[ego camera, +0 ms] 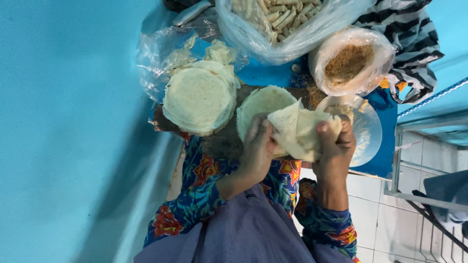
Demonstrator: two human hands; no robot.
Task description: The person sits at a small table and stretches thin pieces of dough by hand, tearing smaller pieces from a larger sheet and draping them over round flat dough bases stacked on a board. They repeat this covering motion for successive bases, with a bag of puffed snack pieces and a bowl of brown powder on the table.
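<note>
Holding a thin, pale round wrapper between both hands, above the lap and just in front of the dark wooden board. Left hand closed on the wrapper's near-left edge, fingers curled under it. Right hand pinching the right edge, thumb on top and fingers behind. Folded partway, with one flap standing up in a point.

Judged very light, soft and limp: draping and creasing under its own weight, so likely to tear if pulled hard or pinched at a single spot. Probably slightly dry or floury rather than slippery. Best taken at the rim with flat fingers on two opposite sides, as here, or supported from beneath with an open palm.

Lying flat on the board, a second single wrapper, touching the held one from behind. Left of it, a stack of wrappers on clear plastic. Beyond, on the blue worktop: a bag of rolled pieces, a bag of brown crumbs, and a clear bowl beside the right hand.
</note>
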